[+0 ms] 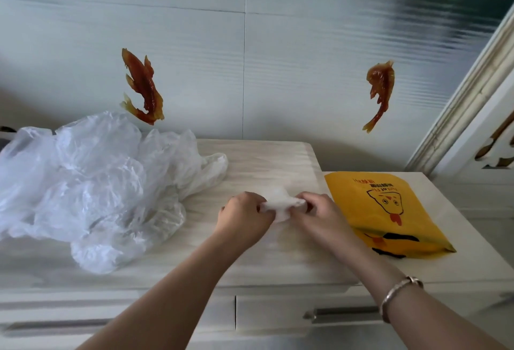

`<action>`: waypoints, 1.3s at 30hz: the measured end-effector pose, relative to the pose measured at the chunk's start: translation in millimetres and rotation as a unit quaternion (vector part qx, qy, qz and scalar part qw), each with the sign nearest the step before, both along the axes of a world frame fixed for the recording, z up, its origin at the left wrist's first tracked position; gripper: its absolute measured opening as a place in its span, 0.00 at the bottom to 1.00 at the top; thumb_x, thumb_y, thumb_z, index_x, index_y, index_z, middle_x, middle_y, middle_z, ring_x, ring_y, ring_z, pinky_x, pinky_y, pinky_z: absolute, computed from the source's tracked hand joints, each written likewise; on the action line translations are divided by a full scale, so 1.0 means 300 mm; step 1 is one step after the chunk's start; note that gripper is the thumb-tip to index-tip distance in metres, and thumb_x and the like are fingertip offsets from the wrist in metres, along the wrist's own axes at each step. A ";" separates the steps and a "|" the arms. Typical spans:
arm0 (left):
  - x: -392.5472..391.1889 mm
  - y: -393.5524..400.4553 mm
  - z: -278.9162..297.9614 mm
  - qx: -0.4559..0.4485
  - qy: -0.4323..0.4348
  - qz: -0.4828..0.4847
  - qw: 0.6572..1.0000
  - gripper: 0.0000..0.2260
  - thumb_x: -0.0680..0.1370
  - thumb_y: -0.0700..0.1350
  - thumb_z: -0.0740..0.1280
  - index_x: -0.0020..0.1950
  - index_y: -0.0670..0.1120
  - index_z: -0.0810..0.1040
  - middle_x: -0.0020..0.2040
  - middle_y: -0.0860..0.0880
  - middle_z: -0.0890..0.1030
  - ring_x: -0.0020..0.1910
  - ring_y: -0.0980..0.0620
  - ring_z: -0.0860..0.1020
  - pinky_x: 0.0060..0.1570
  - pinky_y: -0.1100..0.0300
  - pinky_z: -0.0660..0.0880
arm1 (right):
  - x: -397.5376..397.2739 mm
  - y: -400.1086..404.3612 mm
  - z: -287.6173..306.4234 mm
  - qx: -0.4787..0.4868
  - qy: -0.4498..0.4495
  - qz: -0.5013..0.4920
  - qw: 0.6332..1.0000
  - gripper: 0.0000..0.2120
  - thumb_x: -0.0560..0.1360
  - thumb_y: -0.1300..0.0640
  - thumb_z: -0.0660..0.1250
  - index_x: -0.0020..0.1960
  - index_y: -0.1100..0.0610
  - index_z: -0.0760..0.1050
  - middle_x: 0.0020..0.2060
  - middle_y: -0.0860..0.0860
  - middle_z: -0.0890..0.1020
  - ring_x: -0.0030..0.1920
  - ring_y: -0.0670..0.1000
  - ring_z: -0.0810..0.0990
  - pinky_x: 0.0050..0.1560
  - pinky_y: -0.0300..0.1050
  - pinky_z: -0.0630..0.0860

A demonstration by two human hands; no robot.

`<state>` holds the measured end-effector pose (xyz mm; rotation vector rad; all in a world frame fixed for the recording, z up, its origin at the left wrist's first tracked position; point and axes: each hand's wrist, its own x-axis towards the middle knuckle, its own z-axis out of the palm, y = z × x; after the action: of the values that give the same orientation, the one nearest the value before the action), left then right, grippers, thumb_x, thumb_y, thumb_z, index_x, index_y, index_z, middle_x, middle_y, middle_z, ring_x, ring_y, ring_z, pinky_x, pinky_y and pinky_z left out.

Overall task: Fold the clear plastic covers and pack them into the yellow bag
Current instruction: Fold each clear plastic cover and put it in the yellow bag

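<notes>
A small folded clear plastic cover (281, 205) lies on the pale wooden tabletop (264, 160) between my hands. My left hand (244, 219) pinches its left end and my right hand (314, 213) pinches its right end, fingers curled round the plastic. A big crumpled heap of clear plastic covers (91, 183) fills the left side of the table. The yellow bag (383, 216) with a cartoon print lies flat just to the right of my right hand, its dark opening toward the front edge.
Two red fish stickers (143, 88) are on the wall behind. Drawers with metal handles (345, 313) sit below the front edge. A white carved frame (472, 99) rises at the right. A bracelet (397, 294) is on my right wrist.
</notes>
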<state>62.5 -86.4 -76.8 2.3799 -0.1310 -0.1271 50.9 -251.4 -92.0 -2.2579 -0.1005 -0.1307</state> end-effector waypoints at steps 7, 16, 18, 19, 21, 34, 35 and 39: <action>0.050 0.022 0.028 -0.052 0.132 0.022 0.990 0.10 0.75 0.44 0.65 0.41 0.39 0.82 0.32 0.48 0.76 0.27 0.55 0.69 0.21 0.69 0.61 | 0.056 0.018 -0.024 0.078 -0.004 -0.030 0.996 0.10 0.76 0.52 0.68 0.36 0.51 0.76 0.30 0.44 0.76 0.32 0.40 0.73 0.32 0.31 0.67; 0.053 0.027 0.006 -0.021 0.069 0.101 0.992 0.10 0.75 0.51 0.68 0.46 0.47 0.71 0.45 0.49 0.78 0.42 0.50 0.75 0.33 0.60 0.67 | 0.093 0.048 -0.050 0.003 0.008 -0.057 0.998 0.18 0.72 0.48 0.71 0.60 0.48 0.73 0.39 0.45 0.77 0.42 0.47 0.76 0.48 0.48 0.76; 0.054 0.029 -0.004 0.002 0.058 0.107 0.993 0.07 0.76 0.50 0.66 0.41 0.49 0.72 0.46 0.47 0.80 0.45 0.47 0.78 0.38 0.59 0.71 | 0.096 0.054 -0.046 -0.019 0.010 -0.074 0.997 0.19 0.71 0.47 0.72 0.59 0.49 0.72 0.40 0.44 0.77 0.45 0.47 0.76 0.50 0.50 0.77; 0.051 0.030 -0.004 0.014 0.056 0.107 0.993 0.08 0.76 0.49 0.66 0.38 0.49 0.71 0.46 0.46 0.81 0.46 0.45 0.79 0.41 0.58 0.73 | 0.101 0.052 -0.046 -0.050 0.010 -0.083 0.995 0.18 0.71 0.46 0.72 0.57 0.49 0.73 0.43 0.45 0.77 0.48 0.49 0.76 0.52 0.50 0.76; 0.047 0.031 -0.006 0.043 0.056 0.105 0.992 0.10 0.76 0.50 0.66 0.37 0.50 0.71 0.47 0.45 0.81 0.48 0.44 0.79 0.45 0.56 0.75 | 0.112 0.054 -0.049 -0.120 0.025 -0.087 0.989 0.16 0.70 0.44 0.71 0.54 0.50 0.76 0.49 0.48 0.77 0.54 0.51 0.74 0.55 0.51 0.75; -0.057 -0.147 0.058 -0.275 0.095 0.066 0.954 0.14 0.76 0.40 0.68 0.59 0.39 0.71 0.50 0.40 0.80 0.31 0.52 0.80 0.22 0.71 0.67 | -0.083 -0.078 0.149 0.157 0.096 -0.116 0.976 0.12 0.73 0.54 0.71 0.52 0.53 0.70 0.48 0.51 0.82 0.45 0.49 0.80 0.44 0.43 0.75; -0.067 -0.164 0.060 -0.283 0.083 0.070 0.953 0.13 0.75 0.38 0.68 0.58 0.39 0.72 0.48 0.40 0.80 0.30 0.52 0.79 0.21 0.71 0.66 | -0.109 -0.091 0.167 0.141 0.090 -0.110 0.980 0.14 0.74 0.54 0.70 0.55 0.53 0.68 0.48 0.50 0.81 0.45 0.50 0.80 0.45 0.44 0.76; -0.101 -0.257 0.061 -0.285 0.054 0.054 0.956 0.12 0.74 0.36 0.68 0.56 0.39 0.72 0.42 0.41 0.81 0.31 0.49 0.79 0.30 0.64 0.73 | -0.185 -0.164 0.193 0.081 0.053 -0.085 0.992 0.11 0.77 0.57 0.65 0.51 0.45 0.64 0.45 0.50 0.81 0.44 0.54 0.80 0.45 0.51 0.77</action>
<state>32.0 -163.5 -58.5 1.7947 0.0165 -0.1446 -4.7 -300.5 -34.0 -2.1043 0.1550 -0.1064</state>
